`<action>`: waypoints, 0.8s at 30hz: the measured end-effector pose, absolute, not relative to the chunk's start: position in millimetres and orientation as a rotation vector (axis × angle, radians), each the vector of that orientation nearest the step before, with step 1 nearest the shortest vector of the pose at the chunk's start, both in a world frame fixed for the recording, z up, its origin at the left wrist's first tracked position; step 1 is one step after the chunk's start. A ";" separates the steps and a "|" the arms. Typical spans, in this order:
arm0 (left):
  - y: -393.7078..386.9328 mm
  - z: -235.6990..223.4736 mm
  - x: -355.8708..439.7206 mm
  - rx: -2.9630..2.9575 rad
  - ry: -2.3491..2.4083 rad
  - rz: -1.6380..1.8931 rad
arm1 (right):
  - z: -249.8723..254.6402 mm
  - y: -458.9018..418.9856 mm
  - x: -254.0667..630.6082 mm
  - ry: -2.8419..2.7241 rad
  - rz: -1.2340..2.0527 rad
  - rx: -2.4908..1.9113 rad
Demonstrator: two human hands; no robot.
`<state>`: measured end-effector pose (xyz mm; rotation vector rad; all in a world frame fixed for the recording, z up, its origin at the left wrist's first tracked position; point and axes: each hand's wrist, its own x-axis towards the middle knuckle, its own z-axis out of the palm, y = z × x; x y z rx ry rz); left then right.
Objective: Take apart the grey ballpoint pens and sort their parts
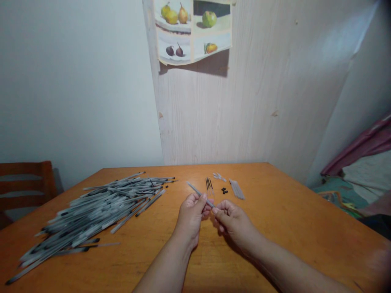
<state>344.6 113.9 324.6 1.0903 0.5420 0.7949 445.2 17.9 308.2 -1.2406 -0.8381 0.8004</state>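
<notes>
A slim grey pen (194,189) slants between my hands above the table, its pointed end up and to the left. My left hand (191,213) pinches it near the middle with thumb and fingers. At the lower right end, the fingertips of my right hand (233,219) close on it. Just beyond my hands lie several thin black-and-clear ink refills (208,184). To their right are small black plugs (224,190), a row of translucent pen barrels (237,190) and a few pale pointed pieces (219,176).
A large heap of grey pens with black ends (104,211) spreads over the left of the wooden table (293,228). A wooden chair (27,179) stands at the left. Fruit pictures (192,34) hang on the wall behind; bedding (366,175) shows at the right.
</notes>
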 end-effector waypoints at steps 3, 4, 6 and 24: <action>113.9 324.5 344.9 1.091 0.556 0.800 | 310.1 17.9 442.8 -0.827 0.788 -1.237; 114.1 324.7 344.9 1.085 0.558 0.800 | 310.0 17.6 442.7 -0.818 0.801 -1.232; 115.0 325.0 344.6 1.068 0.561 0.801 | 308.6 17.1 443.9 -0.806 0.840 -1.233; 112.7 324.6 344.4 1.095 0.581 0.836 | 305.3 15.6 447.9 -0.773 0.926 -1.206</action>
